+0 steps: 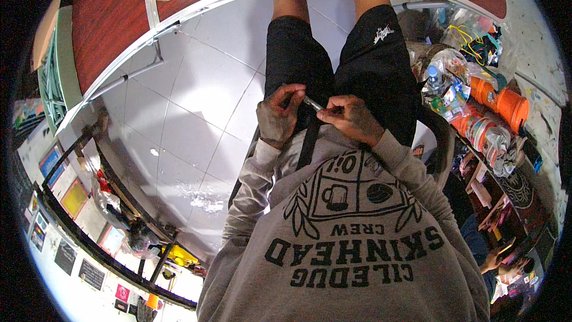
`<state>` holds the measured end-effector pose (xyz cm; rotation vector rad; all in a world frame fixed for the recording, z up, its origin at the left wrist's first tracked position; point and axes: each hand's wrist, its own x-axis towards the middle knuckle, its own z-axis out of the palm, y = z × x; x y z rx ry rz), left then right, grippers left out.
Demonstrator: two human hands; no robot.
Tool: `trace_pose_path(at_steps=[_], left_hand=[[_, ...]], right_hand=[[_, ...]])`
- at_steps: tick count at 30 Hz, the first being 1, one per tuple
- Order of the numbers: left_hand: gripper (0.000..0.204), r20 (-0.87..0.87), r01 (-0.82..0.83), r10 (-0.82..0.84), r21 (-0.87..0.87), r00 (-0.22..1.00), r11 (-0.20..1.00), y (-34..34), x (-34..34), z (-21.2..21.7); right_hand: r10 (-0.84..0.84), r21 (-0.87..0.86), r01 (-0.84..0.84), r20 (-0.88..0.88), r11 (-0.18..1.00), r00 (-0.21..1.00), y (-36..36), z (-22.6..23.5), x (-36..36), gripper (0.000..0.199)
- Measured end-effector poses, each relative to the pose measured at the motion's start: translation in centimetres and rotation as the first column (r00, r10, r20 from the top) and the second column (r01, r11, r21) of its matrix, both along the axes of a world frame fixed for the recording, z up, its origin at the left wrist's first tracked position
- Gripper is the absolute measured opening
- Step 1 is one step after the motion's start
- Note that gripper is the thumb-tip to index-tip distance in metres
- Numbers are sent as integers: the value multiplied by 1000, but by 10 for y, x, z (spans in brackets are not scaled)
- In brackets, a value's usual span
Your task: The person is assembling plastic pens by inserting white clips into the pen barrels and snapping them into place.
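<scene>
Over my lap, a short, slim grey-silver rod-like piece (313, 104) spans the gap between my two hands; it is too small to name its kind. My left hand (280, 116) pinches its upper left end between thumb and fingers. At the lower right end, my right hand (353, 118) closes on it with the thumb and curled fingers. Both hands are held above my black shorts (301, 53), and a dark strap (307, 140) hangs just below the piece.
A dark red table (113, 36) with a pale metal rim curves ahead and left. On it stand green boxes (70, 62) holding grey-green sticks. To the right lie orange containers (511, 107), a plastic bottle (434, 74) and bags. Another person's hand (493, 260) shows at lower right.
</scene>
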<state>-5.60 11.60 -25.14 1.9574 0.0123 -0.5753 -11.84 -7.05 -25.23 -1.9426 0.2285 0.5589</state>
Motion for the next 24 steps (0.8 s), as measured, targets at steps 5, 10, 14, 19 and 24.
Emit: trace_pose_path(at_steps=[5,10,14,19,24], left_hand=[[17,-35,-111,108,-98,993,989,1,-7,-19],[17,-61,-137,130,-152,990,979,-1,-3,-17],[17,76,-56,60,-58,995,997,2,-2,-26],[18,175,-17,10,39,984,999,1,2,-16],[25,117,98,-112,122,987,988,3,6,-6]], right_hand=[[77,65,-68,-157,996,985,-9,1,10,28],[126,123,-99,-232,987,964,-13,-6,18,27],[127,190,-65,-334,980,934,-15,-20,22,27],[140,127,-91,-467,988,873,-13,-18,33,24],[153,171,-90,-405,981,901,-15,-28,29,22]])
